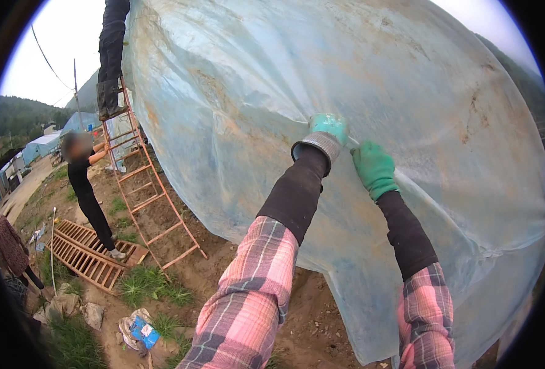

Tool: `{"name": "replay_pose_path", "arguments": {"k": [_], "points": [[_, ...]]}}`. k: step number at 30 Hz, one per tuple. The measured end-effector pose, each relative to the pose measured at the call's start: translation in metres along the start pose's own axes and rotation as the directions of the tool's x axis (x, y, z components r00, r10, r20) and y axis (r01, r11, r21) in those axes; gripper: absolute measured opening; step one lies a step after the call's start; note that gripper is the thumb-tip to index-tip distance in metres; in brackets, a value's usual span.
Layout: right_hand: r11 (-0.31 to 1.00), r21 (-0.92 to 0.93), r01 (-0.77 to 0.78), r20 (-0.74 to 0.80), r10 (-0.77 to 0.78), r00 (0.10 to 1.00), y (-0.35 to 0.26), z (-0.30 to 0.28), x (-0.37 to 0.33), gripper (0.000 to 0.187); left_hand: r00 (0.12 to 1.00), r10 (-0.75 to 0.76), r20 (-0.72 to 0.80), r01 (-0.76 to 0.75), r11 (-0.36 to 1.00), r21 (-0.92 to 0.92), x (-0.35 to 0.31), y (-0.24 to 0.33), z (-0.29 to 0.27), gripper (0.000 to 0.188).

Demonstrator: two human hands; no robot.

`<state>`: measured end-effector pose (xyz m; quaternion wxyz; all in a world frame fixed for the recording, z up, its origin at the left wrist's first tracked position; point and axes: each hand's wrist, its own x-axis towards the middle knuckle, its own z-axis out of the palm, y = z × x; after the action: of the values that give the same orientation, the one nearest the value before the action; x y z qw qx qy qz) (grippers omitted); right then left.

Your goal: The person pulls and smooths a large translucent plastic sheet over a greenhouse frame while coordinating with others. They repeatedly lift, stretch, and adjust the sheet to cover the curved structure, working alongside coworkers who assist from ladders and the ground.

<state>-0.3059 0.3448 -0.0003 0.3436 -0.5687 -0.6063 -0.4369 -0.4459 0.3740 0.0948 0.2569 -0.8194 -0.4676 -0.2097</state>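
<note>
A large translucent plastic sheet [248, 80], bluish and smeared with brown dirt, spreads in front of me. My left hand [330, 126], in a teal glove with a grey ribbed cuff, is closed on the sheet near its middle. Creases run out from that grip toward the upper left. Just to the right and a little lower, my right hand [374, 168] in a green glove grips a gathered fold of the same sheet. The fingers of both hands are partly hidden by the gloves' backs and the plastic.
An orange ladder [155, 195] leans at the left, with a person's legs [111, 55] high on it. Another person [86, 184] holds it from below, beside wooden slatted frames [88, 252]. A third person [13, 246] is at the far left. A blue bag [143, 332] lies on the dirt.
</note>
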Motion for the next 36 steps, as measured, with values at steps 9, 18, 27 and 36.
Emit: {"name": "replay_pose_path", "arguments": {"k": [9, 18, 27, 36], "points": [[0.992, 0.114, -0.056, 0.28, 0.022, 0.96, -0.014, -0.024, 0.011, 0.046, 0.844, 0.303, -0.443, -0.372, 0.925, -0.077, -0.03, -0.049, 0.029, 0.022], [0.997, 0.074, -0.033, 0.219, 0.016, 0.976, -0.02, -0.03, 0.007, 0.047, 0.792, 0.349, -0.502, -0.137, 0.902, 0.41, -0.046, -0.16, 0.024, 0.056], [0.994, 0.097, -0.055, 0.173, 0.038, 0.984, -0.036, -0.031, 0.004, 0.044, 0.892, 0.269, -0.364, -0.152, 0.936, 0.319, 0.008, -0.181, 0.016, 0.015], [0.989, 0.146, -0.035, 0.205, 0.005, 0.979, -0.031, -0.051, 0.002, 0.046, 0.82, 0.055, -0.57, -0.092, 0.995, -0.037, -0.011, -0.181, 0.016, 0.014]]}}
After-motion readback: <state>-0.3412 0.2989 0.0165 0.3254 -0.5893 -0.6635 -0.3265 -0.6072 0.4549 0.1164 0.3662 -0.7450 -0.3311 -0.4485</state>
